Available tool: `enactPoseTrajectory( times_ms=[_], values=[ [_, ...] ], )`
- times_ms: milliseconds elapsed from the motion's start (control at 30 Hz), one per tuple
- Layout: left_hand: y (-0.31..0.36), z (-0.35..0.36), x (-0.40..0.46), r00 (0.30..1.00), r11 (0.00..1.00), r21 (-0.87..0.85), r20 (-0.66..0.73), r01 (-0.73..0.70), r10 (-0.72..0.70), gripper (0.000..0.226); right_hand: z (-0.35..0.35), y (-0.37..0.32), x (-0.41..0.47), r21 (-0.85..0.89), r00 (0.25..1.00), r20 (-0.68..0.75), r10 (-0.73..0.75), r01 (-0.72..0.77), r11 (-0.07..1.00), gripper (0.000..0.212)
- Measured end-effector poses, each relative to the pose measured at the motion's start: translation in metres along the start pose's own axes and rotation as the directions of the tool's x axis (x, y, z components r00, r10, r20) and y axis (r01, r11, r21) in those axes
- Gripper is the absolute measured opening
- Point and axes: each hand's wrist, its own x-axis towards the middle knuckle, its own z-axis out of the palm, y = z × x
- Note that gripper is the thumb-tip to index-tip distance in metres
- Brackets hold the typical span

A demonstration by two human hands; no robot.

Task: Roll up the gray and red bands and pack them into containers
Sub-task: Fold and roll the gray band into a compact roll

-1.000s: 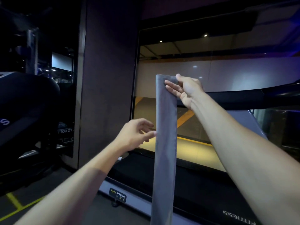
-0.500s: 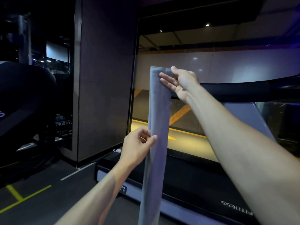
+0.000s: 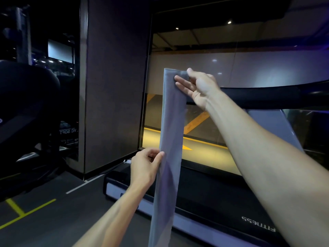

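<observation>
The gray band [image 3: 170, 139] hangs flat and upright in the air as a long, smooth, slightly see-through strip, its top end folded over and its lower end running out of view below.

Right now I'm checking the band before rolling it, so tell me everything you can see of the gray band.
The gray band is a flat, smooth, rubbery-looking strip hanging straight down, unrolled, its lower end out of view. The right hand pinches its top end; the left hand pinches its left edge lower down. A treadmill stands behind it.
</observation>
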Motion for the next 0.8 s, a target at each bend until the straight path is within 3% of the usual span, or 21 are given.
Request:
enactPoseTrajectory(
  times_ms=[67,233,433,667,800],
  values=[
    [-0.001,0.000,0.001,0.999,0.999,-0.027,-0.018,0.025,-0.026,0.008,0.002,0.001,0.000,-0.001,1.000,0.005,0.001,-0.001,1.000,0.013],
    [0.003,-0.001,0.002,0.996,0.990,-0.111,0.030,0.088,-0.086,0.038,0.004,0.000,-0.002,0.008,1.000,0.016,-0.004,0.004,1.000,0.010],
    [-0.002,-0.003,0.002,0.999,0.997,-0.058,0.021,0.041,-0.040,0.010,0.002,-0.002,-0.004,0.003,1.000,0.018,-0.018,0.017,1.000,0.014],
    [0.001,-0.005,-0.005,1.000,0.999,0.015,0.009,-0.030,0.030,0.010,0.000,-0.003,-0.004,-0.007,1.000,-0.002,-0.020,0.020,1.000,0.011],
    [-0.001,-0.005,-0.012,0.995,1.000,-0.017,0.100,-0.020,0.021,0.006,0.001,-0.003,-0.004,0.007,0.999,-0.023,-0.027,0.027,1.000,0.012]
  ],
)
